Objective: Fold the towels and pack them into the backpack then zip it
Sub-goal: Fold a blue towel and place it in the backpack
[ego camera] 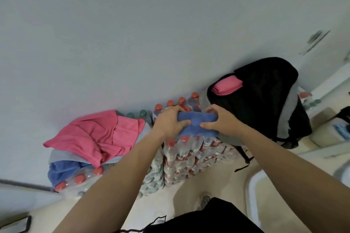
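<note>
- the step in hand is the folding-to-packing handover: a blue towel (pixel 197 122), already a compact bundle, is held up between both hands above the shrink-wrapped bottle packs (pixel 189 157).
- the left hand (pixel 169 122) grips the towel's left end, and its fingers (pixel 176 109) curl over the top with the thumb pressing underneath.
- the right hand (pixel 221 119) pinches the right end the same way, so the bundle cannot spring open.
- the backpack (pixel 265 100) stands just to the right against the wall, its mouth open, with a folded pink towel (pixel 226 86) lying inside.
- the next move looks like carrying the bundle rightwards and slightly up, then sliding it in beside or onto the pink one while keeping the folds pressed flat.
- more work remains: a loose pink towel (pixel 98 134), a grey towel (pixel 62 154) and a second blue towel (pixel 62 170) lie heaped, unfolded, on bottles at the left.
- the zip is not yet closed.
</note>
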